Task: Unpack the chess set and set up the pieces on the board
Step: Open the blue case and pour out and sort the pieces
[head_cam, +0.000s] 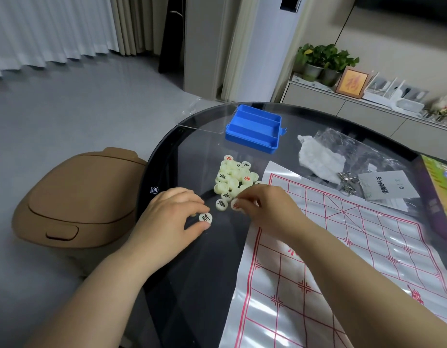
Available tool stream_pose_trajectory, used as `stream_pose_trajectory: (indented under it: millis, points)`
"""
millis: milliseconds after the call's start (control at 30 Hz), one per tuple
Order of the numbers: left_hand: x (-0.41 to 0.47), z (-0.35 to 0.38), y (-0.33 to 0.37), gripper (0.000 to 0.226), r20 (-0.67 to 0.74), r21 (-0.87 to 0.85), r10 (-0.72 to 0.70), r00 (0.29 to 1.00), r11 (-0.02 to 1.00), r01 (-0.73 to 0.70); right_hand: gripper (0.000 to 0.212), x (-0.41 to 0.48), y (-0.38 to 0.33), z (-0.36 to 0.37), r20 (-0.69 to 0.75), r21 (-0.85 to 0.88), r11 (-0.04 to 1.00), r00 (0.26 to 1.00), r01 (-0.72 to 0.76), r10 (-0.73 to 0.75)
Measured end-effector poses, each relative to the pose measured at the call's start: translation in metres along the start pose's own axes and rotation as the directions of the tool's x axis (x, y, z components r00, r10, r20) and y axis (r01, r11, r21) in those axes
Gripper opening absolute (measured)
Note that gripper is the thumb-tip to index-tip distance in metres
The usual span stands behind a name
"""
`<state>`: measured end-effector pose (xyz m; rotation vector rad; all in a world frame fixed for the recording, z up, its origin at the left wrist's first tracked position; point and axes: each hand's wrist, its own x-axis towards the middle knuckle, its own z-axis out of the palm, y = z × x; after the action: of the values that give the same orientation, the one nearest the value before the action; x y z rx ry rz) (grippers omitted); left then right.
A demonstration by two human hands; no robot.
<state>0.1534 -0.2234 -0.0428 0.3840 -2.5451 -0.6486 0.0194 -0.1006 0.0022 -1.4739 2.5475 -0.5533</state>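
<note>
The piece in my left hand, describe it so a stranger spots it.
On the dark table, find the pile of pale discs left of the red-lined board. Nearer the viewer, the left hand pinches one disc. Its character is black; the right hand holds a red-marked disc.

Glossy glass table [192, 259]; plastic pieces [232, 177]

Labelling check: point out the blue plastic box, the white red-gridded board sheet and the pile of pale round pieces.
blue plastic box [250, 143]: head view, front wall.
white red-gridded board sheet [343, 247]: head view, bare middle.
pile of pale round pieces [232, 175]: head view, heap centre.
</note>
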Motion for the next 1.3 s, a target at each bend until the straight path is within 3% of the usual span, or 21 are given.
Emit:
stream_pose_trajectory:
  millis: [100,200,333,500,700,933,1000,1067,1133,1200,1300]
  points:
    - [0.001,-0.001,0.0,0.045,0.029,-0.028,-0.061,0.998,0.998,0.062,0.019,-0.004,-0.002,-0.007,0.164,0.229,0.97,0.986,-0.075,0.038]
    - [0.001,-0.002,0.0,0.031,0.027,-0.052,-0.051,0.998,0.997,0.052,0.018,-0.009,-0.006,-0.003,0.268,0.202,0.979,0.963,-0.034,-0.022]
    - [0.0,-0.004,0.001,0.041,0.066,-0.081,-0.054,0.996,0.995,0.059,0.025,-0.011,-0.009,0.003,0.187,0.051,0.999,0.982,0.006,-0.015]
    - [0.001,-0.005,0.002,0.033,0.062,-0.128,-0.065,0.996,0.989,0.073,0.035,-0.021,-0.013,0.002,0.112,0.033,0.998,0.992,0.048,-0.052]
    - [0.022,-0.009,0.005,0.026,-0.029,-0.13,-0.118,0.993,0.985,0.113,0.025,-0.025,-0.015,0.009,0.085,-0.083,0.982,0.983,0.17,-0.163]
    - [0.015,-0.011,-0.013,0.027,-0.014,-0.145,-0.232,0.972,0.963,0.228,0.023,0.021,-0.008,-0.019,-0.097,-0.001,0.998,0.993,0.067,-0.067]
    - [0.011,-0.013,-0.01,0.035,0.048,-0.163,-0.204,0.978,0.964,0.209,0.024,0.049,-0.013,-0.014,-0.099,-0.017,0.999,0.994,0.044,-0.046]
    - [0.008,-0.014,-0.007,0.06,0.094,-0.168,-0.174,0.98,0.968,0.188,0.025,0.073,-0.02,-0.004,-0.07,-0.03,0.999,0.997,0.022,-0.024]
    - [0.006,-0.012,-0.009,0.075,0.108,-0.13,-0.15,0.983,0.978,0.164,0.027,0.093,-0.025,0.008,-0.039,-0.134,0.991,0.999,0.026,-0.032]
    - [0.005,-0.008,-0.012,0.078,0.095,-0.102,-0.111,0.989,0.987,0.12,0.03,0.106,-0.029,0.017,-0.006,-0.263,0.964,0.999,0.041,-0.045]
    - [0.006,-0.003,-0.014,0.069,0.052,-0.108,-0.048,0.998,0.993,0.053,0.031,0.114,-0.031,0.023,0.046,-0.301,0.953,0.999,0.037,-0.024]
